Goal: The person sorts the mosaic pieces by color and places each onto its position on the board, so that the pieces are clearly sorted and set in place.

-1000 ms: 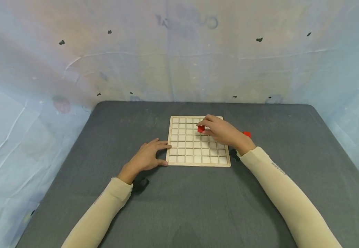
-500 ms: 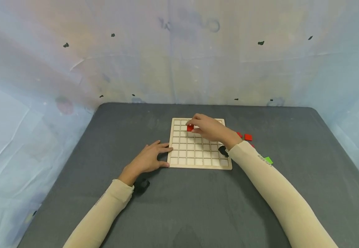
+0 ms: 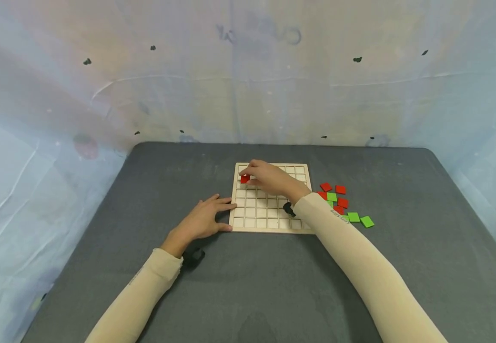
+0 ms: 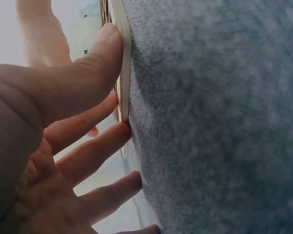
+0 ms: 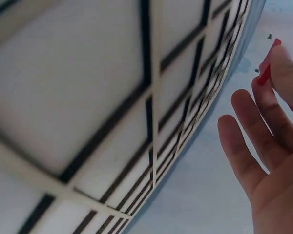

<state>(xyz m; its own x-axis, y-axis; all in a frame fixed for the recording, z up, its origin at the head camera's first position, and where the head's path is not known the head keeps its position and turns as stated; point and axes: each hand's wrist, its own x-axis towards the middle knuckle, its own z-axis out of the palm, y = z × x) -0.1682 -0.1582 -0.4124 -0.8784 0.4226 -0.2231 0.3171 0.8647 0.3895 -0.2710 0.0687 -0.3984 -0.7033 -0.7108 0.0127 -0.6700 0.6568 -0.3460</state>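
Observation:
Between thumb and fingertip, my right hand (image 3: 271, 179) pinches a square red tile (image 3: 245, 179) over the far left part of a pale wooden grid board (image 3: 261, 229). The right wrist view shows the red tile (image 5: 269, 63) edge-on, held apart from the board's squares. My left hand (image 3: 202, 216) rests at the board's left edge with fingers spread. In the left wrist view the thumb (image 4: 107, 48) and some fingertips touch the board's rim (image 4: 125, 73), while other fingertips meet the grey cloth. The right hand and forearm hide part of the grid.
Loose red tiles (image 3: 340, 189) and green tiles (image 3: 367, 221) lie right of the board, partly covered by the right sleeve (image 3: 350, 247). Dark grey cloth covers the table (image 3: 248, 276). A pale sheet (image 3: 273, 85) hangs behind it.
My right hand has moved left across the board with the red tile in its pinch. More red and green tiles show at the right. The left hand stays at the board's edge.

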